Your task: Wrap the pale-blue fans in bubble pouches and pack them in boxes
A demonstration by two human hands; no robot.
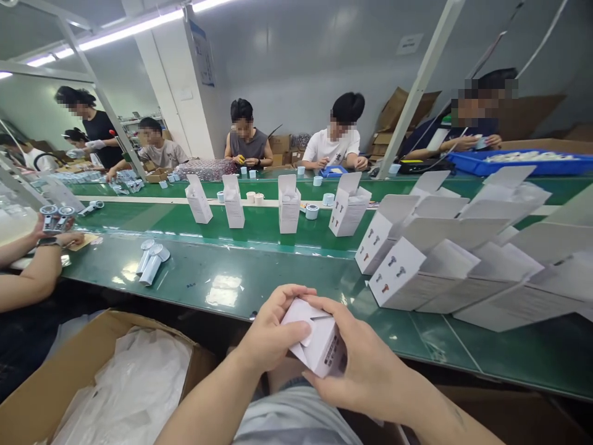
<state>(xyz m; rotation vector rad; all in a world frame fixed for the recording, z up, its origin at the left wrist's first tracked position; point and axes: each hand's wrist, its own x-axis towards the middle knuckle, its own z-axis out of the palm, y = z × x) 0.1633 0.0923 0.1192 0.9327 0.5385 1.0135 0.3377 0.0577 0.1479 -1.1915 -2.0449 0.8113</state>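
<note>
A small white cardboard box is held between both my hands above my lap, just off the table's front edge. My left hand wraps its far left side, and the thumb presses on the folded end flaps. On the other side my right hand grips the box, with fingers over the top edge and the thumb below. Dark print shows on the face nearest me; whatever is inside is hidden. To the right stand several white boxes in rows, their lids up and small pictures of handheld devices on their ends.
More upright boxes stand along the green belt. Light-blue devices with round heads lie at left. A carton of clear plastic bags is at lower left. Another person's hands hold devices nearby, and several co-workers sit across.
</note>
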